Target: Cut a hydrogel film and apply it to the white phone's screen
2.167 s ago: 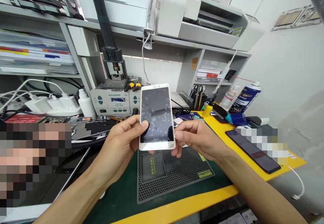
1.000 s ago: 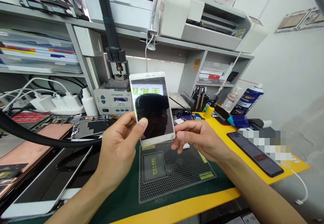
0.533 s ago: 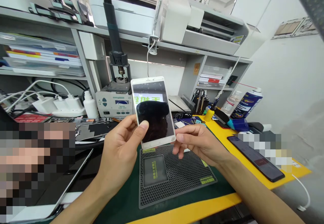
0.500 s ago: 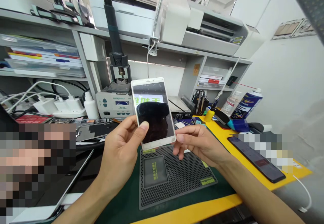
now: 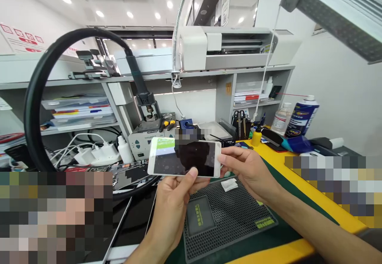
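A white smartphone (image 5: 185,158) lies sideways between my hands, its glossy dark screen facing me and showing reflections. My left hand (image 5: 176,206) holds its lower long edge from below, with the thumb on the front near the bottom edge. My right hand (image 5: 246,172) pinches the right short end between thumb and fingers. Below the phone is a black honeycomb work mat (image 5: 231,232), with a small white folded cloth (image 5: 229,184) on it. The phone's back is hidden.
A hot-air rework station (image 5: 147,146) with a thick black hose (image 5: 38,97) stands behind. White chargers and cables (image 5: 95,154) lie left. A blue-and-white spray can (image 5: 301,117) and bottles stand right by the yellow desk edge (image 5: 310,180). Blurred patches cover parts of both sides.
The phone has turned from upright to sideways in my hands. The view has tilted up, bringing the ceiling into sight. The white cloth on the mat now shows.
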`<action>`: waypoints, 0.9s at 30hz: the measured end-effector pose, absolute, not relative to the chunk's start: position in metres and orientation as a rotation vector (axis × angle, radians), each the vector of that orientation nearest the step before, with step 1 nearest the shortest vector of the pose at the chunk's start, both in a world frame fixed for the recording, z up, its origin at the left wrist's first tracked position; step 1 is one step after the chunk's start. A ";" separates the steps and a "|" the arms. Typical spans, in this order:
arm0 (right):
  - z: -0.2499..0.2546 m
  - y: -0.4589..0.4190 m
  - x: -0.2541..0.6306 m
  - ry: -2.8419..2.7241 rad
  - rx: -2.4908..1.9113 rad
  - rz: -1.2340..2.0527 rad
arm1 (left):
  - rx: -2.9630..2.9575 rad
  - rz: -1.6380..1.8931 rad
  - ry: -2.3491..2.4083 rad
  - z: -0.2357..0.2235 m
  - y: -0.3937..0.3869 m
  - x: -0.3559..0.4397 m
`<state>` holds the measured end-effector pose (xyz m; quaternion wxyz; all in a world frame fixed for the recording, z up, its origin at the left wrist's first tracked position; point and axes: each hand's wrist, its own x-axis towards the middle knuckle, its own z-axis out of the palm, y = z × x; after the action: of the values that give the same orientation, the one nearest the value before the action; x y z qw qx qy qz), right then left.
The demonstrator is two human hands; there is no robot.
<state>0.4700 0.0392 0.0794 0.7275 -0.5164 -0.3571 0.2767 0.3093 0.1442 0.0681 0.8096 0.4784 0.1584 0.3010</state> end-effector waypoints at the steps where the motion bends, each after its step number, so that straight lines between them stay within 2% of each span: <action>1: 0.080 0.038 0.470 -0.791 -1.137 0.596 | 1.028 0.625 0.319 0.069 0.145 0.309; 8: 0.085 0.034 0.471 -0.849 -1.077 0.536 | 1.014 0.525 0.204 0.070 0.147 0.310; 27: 0.083 0.034 0.475 -0.914 -1.063 0.560 | 0.959 0.526 0.155 0.065 0.150 0.311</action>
<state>0.4748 0.0340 0.0830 0.7284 -0.4824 -0.4149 0.2541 0.3105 0.1498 0.0645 0.8514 0.4553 0.0734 0.2498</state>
